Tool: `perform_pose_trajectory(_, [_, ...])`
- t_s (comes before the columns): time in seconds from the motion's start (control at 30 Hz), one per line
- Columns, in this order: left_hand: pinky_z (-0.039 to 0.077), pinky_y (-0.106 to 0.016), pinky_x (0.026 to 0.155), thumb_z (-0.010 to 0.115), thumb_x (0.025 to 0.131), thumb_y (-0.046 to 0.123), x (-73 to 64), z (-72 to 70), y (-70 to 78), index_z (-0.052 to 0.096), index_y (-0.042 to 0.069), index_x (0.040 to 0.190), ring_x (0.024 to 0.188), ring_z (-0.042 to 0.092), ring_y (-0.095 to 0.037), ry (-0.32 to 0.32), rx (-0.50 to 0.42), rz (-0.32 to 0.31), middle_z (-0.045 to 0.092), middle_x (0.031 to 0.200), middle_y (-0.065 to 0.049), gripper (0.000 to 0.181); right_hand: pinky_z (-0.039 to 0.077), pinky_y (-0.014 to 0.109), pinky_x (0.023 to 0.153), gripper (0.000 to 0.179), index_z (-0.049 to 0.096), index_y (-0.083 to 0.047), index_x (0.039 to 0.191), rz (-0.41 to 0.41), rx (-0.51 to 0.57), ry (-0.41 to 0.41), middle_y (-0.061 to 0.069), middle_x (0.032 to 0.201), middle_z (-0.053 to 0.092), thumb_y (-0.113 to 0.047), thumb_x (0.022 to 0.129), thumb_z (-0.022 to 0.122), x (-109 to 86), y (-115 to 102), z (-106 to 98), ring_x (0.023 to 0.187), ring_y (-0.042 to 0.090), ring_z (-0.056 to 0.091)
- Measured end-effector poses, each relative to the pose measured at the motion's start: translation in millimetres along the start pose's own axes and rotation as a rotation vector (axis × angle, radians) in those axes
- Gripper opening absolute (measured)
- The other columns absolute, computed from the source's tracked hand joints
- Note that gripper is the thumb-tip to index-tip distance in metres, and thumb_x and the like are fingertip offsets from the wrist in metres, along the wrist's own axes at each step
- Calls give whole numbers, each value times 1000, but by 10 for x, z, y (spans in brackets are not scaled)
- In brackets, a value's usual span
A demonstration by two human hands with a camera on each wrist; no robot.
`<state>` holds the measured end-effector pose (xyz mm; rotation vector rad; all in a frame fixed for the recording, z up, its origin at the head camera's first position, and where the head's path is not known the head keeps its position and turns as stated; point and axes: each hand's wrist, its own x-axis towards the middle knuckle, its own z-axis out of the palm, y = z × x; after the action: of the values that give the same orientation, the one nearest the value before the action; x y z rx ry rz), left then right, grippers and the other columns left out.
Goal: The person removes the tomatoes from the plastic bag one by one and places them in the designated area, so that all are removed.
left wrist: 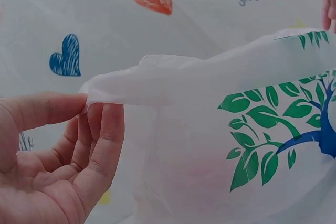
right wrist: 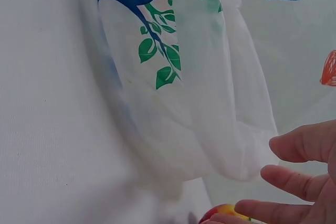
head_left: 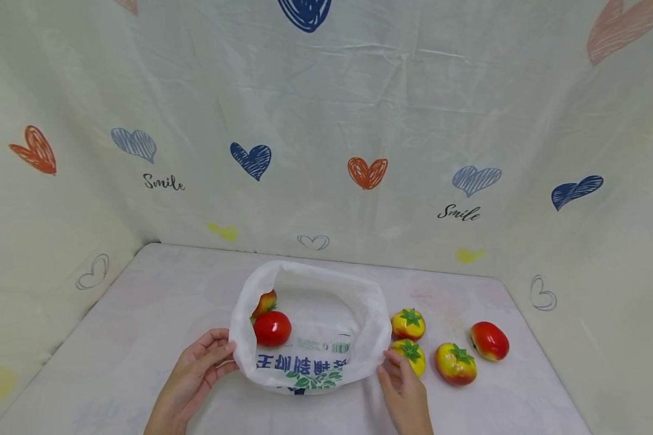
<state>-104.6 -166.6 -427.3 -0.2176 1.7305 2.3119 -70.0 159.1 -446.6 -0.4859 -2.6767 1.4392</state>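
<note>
A white plastic bag (head_left: 364, 356) with a printed green-leaved tree stands with its wide mouth facing up. Inside it are a red tomato-like fruit (head_left: 272, 329) and a partly hidden red-yellow one (head_left: 265, 303). My left hand (head_left: 196, 374) pinches the bag's left rim between thumb and fingers, as the left wrist view (left wrist: 58, 150) also shows. At the right rim is my right hand (head_left: 405, 393). In the right wrist view its thumb and fingers (right wrist: 302, 140) are extended and spread at the bag's edge, without a visible grip.
Right of the bag lie shiny yellow-red fruits with green leafy caps: one at the back (head_left: 408, 324), one partly behind the right hand (head_left: 410, 355), and one farther right (head_left: 455, 364). A redder fruit (head_left: 490, 341) lies beyond. Heart-printed cloth (head_left: 315, 121) hangs behind the pale table (head_left: 190, 290).
</note>
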Motion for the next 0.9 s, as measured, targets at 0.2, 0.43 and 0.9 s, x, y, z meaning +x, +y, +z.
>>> perform_pose_trajectory(0.2, [55, -27, 81, 55, 93, 13, 0, 4, 9, 53, 13, 107, 87, 63, -16, 14, -3, -20, 65, 98, 3, 14, 47, 47, 94, 40, 49, -6, 126, 53, -25, -11, 20, 131, 51, -25, 92, 57, 39, 39, -57, 118, 38, 51])
perform_pose_trajectory(0.43, [54, -28, 84, 56, 93, 14, 17, 9, 32, 50, 9, 114, 90, 63, -17, 46, -8, -49, 64, 101, 3, 23, 43, 46, 98, 36, 50, -7, 126, 18, -6, 18, 16, 133, 50, -20, 93, 56, 36, -35, -34, 122, 32, 49])
perform_pose_trajectory(0.9, [55, -28, 82, 56, 92, 15, 16, 18, 26, 51, 11, 111, 90, 63, -17, 29, -2, -38, 64, 100, 4, 20, 41, 49, 101, 21, 60, -16, 111, -196, -20, 27, 1, 133, 52, -20, 90, 60, 12, -424, 139, 127, 27, 45])
